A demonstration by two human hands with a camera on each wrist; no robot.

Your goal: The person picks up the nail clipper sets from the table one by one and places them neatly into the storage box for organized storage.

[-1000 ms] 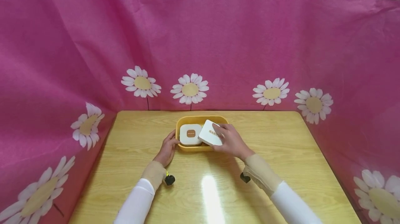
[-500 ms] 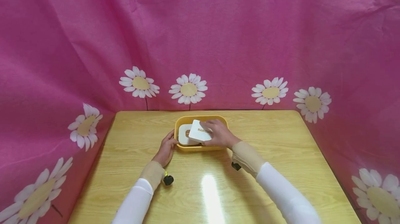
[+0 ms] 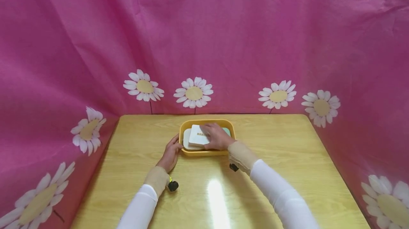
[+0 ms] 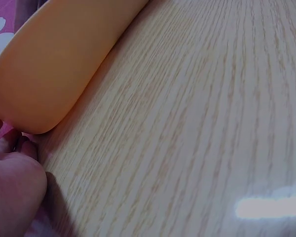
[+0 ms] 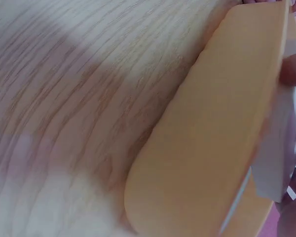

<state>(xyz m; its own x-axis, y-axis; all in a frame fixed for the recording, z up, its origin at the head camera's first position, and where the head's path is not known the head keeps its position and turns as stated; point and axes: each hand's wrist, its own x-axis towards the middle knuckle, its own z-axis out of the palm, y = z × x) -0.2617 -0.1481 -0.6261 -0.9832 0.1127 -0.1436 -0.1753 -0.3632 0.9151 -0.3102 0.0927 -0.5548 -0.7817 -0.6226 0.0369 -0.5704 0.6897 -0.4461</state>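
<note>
1. The white box (image 3: 198, 135), printed with partly covered lettering, lies inside the yellow tray (image 3: 206, 152), atop another white box (image 3: 186, 143) whose face it mostly hides.
2. The right hand (image 3: 217, 136) rests on it, fingers curled over its right edge, gripping it.
3. The left hand (image 3: 170, 152) touches the tray's left wall with relaxed fingers.
4. The wrist views show only the tray's outer wall and the wooden table (image 3: 287, 151); the right one catches a blurred white edge.
</note>
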